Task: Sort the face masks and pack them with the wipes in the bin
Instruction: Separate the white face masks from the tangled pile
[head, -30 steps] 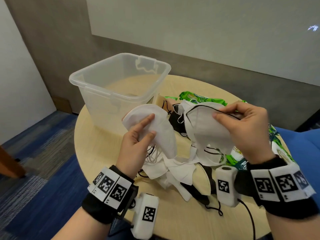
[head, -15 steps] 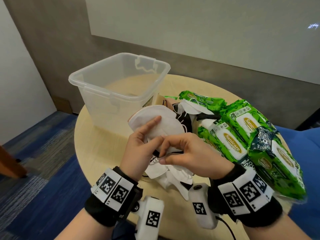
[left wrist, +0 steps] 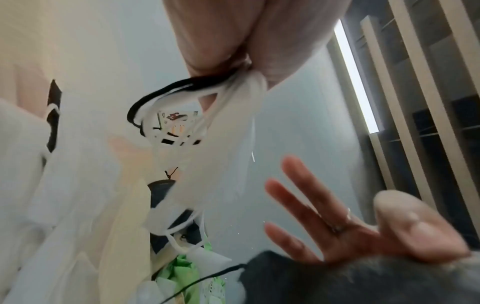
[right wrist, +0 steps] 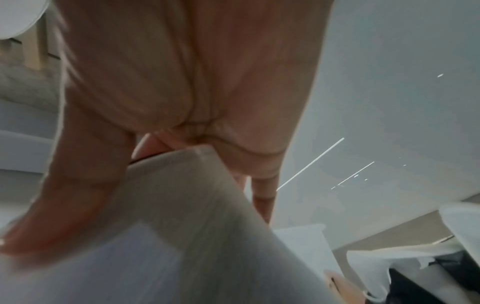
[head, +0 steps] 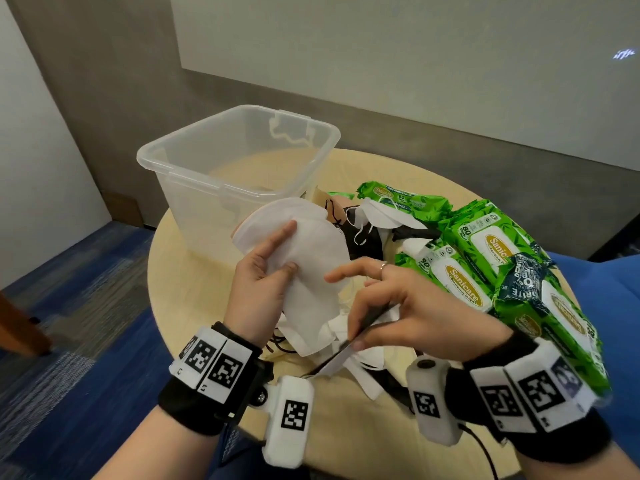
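Note:
My left hand (head: 277, 258) holds a small stack of white face masks (head: 311, 289) upright, thumb and forefinger on its front. In the left wrist view the same fingers (left wrist: 221, 41) pinch the masks' ear loops (left wrist: 161, 96). My right hand (head: 353, 336) pinches the edge of another mask (head: 337, 362), white with a dark side, low over the mask pile (head: 367, 230); its other fingers are spread. The right wrist view shows that white mask (right wrist: 194, 205) between thumb and finger. The clear plastic bin (head: 194, 171) stands behind, nothing visible inside it. Green wipe packs (head: 485, 258) lie at the right.
Everything sits on a round wooden table (head: 187, 292) with blue carpet (head: 69, 358) around it. Black and white masks lie loose between the bin and the wipes. A blue seat (head: 616, 306) is at the far right, and a wall runs behind the table.
My right hand set its earlier white mask against the left hand's stack, dropped to the pile, and now lifts a different mask by its edge. The left hand barely moved.

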`<state>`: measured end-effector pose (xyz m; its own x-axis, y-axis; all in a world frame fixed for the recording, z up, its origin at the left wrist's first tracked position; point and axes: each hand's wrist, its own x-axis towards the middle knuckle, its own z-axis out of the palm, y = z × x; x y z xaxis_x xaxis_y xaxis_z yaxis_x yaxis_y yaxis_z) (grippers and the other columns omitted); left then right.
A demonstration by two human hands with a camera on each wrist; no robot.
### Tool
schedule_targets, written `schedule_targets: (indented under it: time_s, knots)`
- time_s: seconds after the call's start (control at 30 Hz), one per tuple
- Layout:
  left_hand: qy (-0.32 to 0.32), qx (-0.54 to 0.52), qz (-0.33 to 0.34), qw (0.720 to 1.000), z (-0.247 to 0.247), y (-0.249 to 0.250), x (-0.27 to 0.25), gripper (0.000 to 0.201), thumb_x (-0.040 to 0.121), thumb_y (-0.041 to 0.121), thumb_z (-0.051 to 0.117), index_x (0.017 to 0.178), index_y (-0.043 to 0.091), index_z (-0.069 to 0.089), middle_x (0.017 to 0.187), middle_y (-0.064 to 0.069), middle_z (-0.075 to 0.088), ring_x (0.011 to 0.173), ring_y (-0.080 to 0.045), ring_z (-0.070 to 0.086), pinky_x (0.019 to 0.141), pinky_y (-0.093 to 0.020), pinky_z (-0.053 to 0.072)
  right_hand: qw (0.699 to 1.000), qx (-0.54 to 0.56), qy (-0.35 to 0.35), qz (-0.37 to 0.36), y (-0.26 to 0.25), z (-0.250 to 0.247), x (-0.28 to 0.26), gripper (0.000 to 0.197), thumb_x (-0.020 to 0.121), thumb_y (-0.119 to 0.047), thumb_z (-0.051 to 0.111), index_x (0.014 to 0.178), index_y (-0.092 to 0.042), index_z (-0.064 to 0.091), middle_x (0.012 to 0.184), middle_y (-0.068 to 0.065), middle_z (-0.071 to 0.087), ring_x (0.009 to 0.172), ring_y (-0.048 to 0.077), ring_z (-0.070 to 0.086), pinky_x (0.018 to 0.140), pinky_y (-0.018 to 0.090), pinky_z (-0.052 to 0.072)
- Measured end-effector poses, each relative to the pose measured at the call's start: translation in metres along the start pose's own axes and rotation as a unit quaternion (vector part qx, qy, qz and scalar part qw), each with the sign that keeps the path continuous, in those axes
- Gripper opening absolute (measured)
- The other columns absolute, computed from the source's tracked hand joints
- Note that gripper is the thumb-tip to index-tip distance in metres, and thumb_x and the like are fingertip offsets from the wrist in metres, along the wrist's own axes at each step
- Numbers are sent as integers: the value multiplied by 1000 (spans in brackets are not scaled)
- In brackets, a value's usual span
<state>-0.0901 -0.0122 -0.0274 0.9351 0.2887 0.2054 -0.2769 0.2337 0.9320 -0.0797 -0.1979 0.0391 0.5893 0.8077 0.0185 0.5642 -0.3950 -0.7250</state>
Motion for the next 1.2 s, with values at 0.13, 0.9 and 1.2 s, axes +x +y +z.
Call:
schedule_targets:
  time_s: [0.13,0.9,1.2]
  knots:
    - [-29,5,25,999,1,1,0,54,86,-16,48,115,29,57,116,18,59,110,4,56,96,-18,45,993,110,52,-10,-5,-19,-5,16,70,5,74,72,-11,72,73,-3,71,71,3,64,70,14,46]
    - [-156,-106,-63,980,20,2,-15,62,84,-24,37,127,19,50,117,6,66,108,-10,63,80,-20,52,948,-166,270,-6,16,-2,28,61,58,-26,86,92,-21,36,64,-11,42,54,2,43,52,13,33]
    - [-110,-117,-39,986,21,1,-12,50,89,-9,45,126,23,52,125,6,62,118,-16,57,94,-26,49,927,124,348,68,25,1,24,23,68,1,77,66,-19,65,63,0,64,63,9,58,63,20,48]
